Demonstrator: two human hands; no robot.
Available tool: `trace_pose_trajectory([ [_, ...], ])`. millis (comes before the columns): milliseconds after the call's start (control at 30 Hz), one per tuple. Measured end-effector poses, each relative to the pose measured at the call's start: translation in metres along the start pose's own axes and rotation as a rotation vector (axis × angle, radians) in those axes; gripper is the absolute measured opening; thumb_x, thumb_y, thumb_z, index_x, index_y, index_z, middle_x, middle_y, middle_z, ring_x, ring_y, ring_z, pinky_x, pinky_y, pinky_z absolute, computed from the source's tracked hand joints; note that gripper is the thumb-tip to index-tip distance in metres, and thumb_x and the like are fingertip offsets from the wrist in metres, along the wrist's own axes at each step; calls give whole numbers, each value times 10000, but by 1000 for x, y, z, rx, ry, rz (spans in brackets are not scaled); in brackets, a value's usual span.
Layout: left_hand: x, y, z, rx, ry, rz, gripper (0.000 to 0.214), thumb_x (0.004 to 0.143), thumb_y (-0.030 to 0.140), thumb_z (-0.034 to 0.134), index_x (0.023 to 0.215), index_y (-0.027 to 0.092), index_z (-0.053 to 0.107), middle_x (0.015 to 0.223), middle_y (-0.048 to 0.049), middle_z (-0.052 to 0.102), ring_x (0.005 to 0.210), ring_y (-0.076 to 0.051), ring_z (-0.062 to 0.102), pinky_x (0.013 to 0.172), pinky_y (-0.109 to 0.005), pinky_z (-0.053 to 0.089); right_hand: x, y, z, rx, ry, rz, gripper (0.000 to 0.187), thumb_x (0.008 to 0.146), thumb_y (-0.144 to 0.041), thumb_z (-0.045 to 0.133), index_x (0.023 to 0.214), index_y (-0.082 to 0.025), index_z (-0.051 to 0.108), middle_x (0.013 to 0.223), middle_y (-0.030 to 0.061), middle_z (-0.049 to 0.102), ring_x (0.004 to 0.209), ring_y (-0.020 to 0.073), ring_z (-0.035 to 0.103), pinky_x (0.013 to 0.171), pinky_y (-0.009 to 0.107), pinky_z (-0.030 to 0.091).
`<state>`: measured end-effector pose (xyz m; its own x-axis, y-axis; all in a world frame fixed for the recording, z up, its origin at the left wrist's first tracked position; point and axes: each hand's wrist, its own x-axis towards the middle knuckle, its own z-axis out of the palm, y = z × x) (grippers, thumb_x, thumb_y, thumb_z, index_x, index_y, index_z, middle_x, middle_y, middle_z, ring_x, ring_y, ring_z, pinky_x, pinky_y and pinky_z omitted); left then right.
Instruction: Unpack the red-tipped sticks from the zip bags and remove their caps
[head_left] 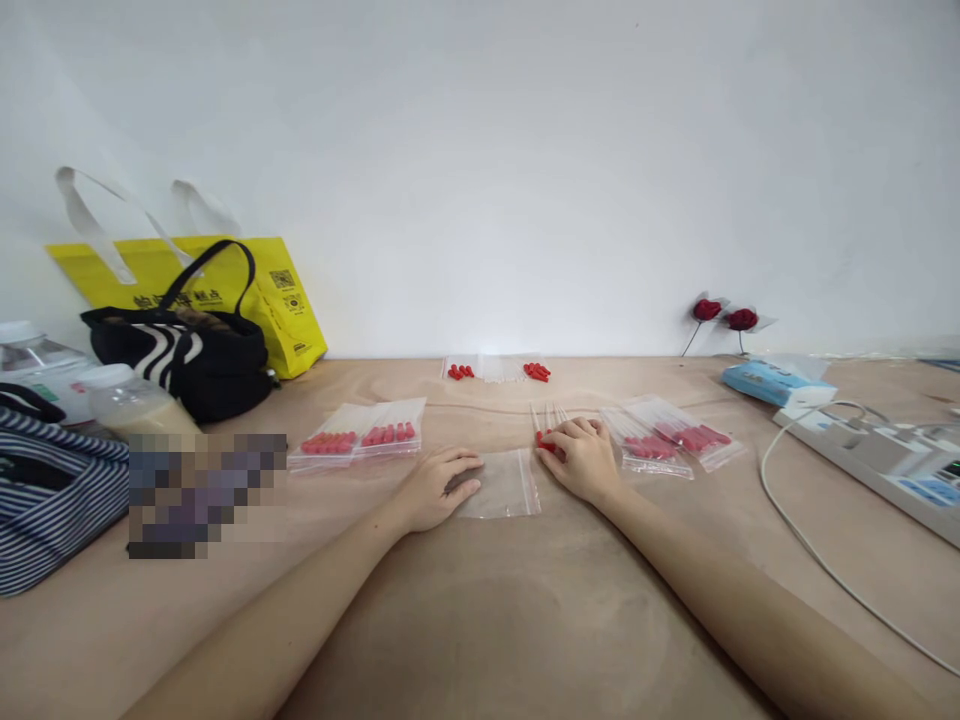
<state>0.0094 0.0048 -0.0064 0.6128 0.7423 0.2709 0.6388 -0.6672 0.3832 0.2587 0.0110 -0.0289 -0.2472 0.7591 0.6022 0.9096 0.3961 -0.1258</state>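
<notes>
A clear zip-lock bag (495, 485) lies flat on the table in front of me, and it looks empty. My left hand (435, 490) rests on its left edge with thumb and fingers apart, holding nothing. Just beyond the bag's right side, my right hand (583, 458) curls over several thin pale sticks with red ends (545, 438). Its thumb and fingers close around the red ends, partly hiding them, while the pale shafts stick out past the fingers, away from me.
Filled bags of red-ended sticks lie left (360, 432) and right (664, 435); another bag (495, 368) with red pieces sits by the wall. Farther left are bottles (142, 405), a black bag (187, 360) and a yellow bag (292, 300). Right: tissues (776, 382), power strip (885, 460), cable (795, 530).
</notes>
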Motion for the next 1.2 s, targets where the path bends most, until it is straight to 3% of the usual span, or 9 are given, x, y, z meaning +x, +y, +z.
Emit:
trace_pose_trajectory([
  [200,0,0,-5,-77,56,-65,334,884,318,341,1073,197,589,1145,-54,573,1067,-178,513,938,-331,385,-1,-6,-10,81,50,10,228,834,-329,453,906,-211,635,874,51,640,875,185,516,841,364,266],
  [333,-2,-3,-2,8,-38,-43,356,859,351,404,1167,225,530,1289,-54,471,1184,-198,424,991,-369,335,-4,-18,-21,214,-65,-256,285,845,-346,440,1059,-226,587,1070,52,613,1020,186,496,912,365,266],
  [433,-3,-5,1,64,-114,-16,383,854,361,420,1209,237,493,1337,-57,415,1232,-205,366,1005,-382,313,-9,-24,-24,249,-187,-404,263,838,-370,450,1015,-263,613,1034,29,640,1096,207,465,971,428,202],
  [567,-4,-6,2,47,-95,-1,372,853,357,427,1202,248,499,1327,-54,429,1236,-206,360,1008,-394,305,-13,-25,-25,258,-227,-377,255,858,-342,421,990,-272,628,987,32,661,1088,207,474,964,458,190],
  [700,-3,-6,1,25,-80,-18,372,840,351,451,1189,238,512,1305,-58,456,1224,-204,378,1006,-394,309,-13,-23,-26,283,-204,-372,219,820,-385,484,894,-272,657,937,13,666,953,185,524,882,394,266],
  [800,-2,-4,-1,2,-71,-41,378,829,349,466,1181,220,521,1291,-63,473,1209,-200,400,999,-386,320,-11,-20,-27,248,-171,-299,213,805,-384,503,820,-246,664,827,21,659,812,167,529,776,342,303],
  [933,-1,0,-5,-51,-47,-50,320,874,322,377,1103,236,584,1233,-39,533,1165,-183,452,981,-379,341,-6,-13,-28,186,-66,-5,251,802,-366,495,668,-207,635,674,25,625,688,157,530,675,303,317],
  [1100,-1,3,-6,-42,-63,-28,321,840,343,444,1113,235,575,1222,-40,542,1172,-196,441,981,-379,339,-8,-28,-28,173,-148,198,361,695,-528,569,510,-218,576,550,1,606,592,163,543,631,309,319],
  [1200,1,2,-3,-61,-22,-31,323,831,352,462,1107,225,569,1180,-51,570,1104,-192,499,951,-358,372,-11,-42,-25,201,-203,201,238,650,-429,644,551,-221,583,623,3,623,657,175,555,635,306,338],
])
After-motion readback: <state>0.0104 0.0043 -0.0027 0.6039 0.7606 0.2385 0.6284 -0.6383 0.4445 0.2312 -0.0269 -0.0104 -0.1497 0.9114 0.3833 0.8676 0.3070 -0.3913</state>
